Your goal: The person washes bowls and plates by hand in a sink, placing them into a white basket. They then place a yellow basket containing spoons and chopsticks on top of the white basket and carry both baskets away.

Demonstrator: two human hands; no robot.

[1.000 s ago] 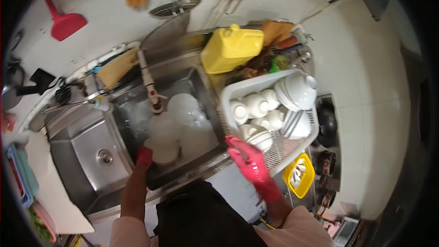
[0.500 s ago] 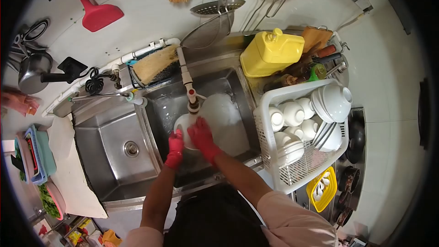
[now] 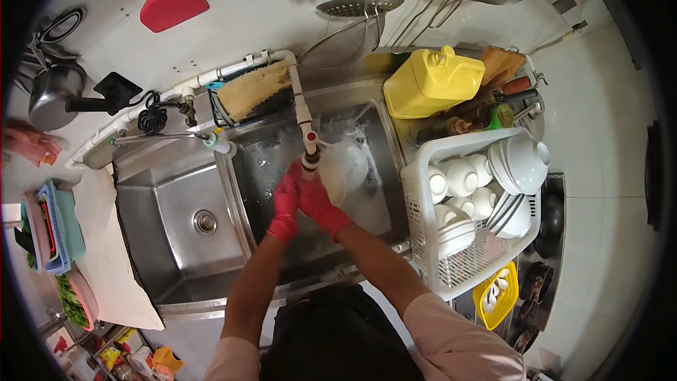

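Observation:
My left hand [image 3: 287, 196] and my right hand [image 3: 317, 203], both in pink-red rubber gloves, are close together under the white tap [image 3: 311, 142] over the right sink basin [image 3: 384, 169]. Between them they grip a white plate [image 3: 333, 182], whose pale edge shows just right of the tap outlet. The gloves cover most of it, and motion blurs the fingers. Water with white foam [image 3: 356, 162] stirs in the basin behind the plate.
A white basket [image 3: 421, 219] of white bowls [image 3: 462, 178] stands right of the basin, with a yellow jug [image 3: 430, 85] behind it. The left basin [image 3: 187, 204] has a drain and its own tap [image 3: 166, 137]. Strainers [image 3: 345, 42] hang above.
The plate has shifted from below the tap to its right side. My left hand has risen and closed in beside my right. The whole view has shifted slightly.

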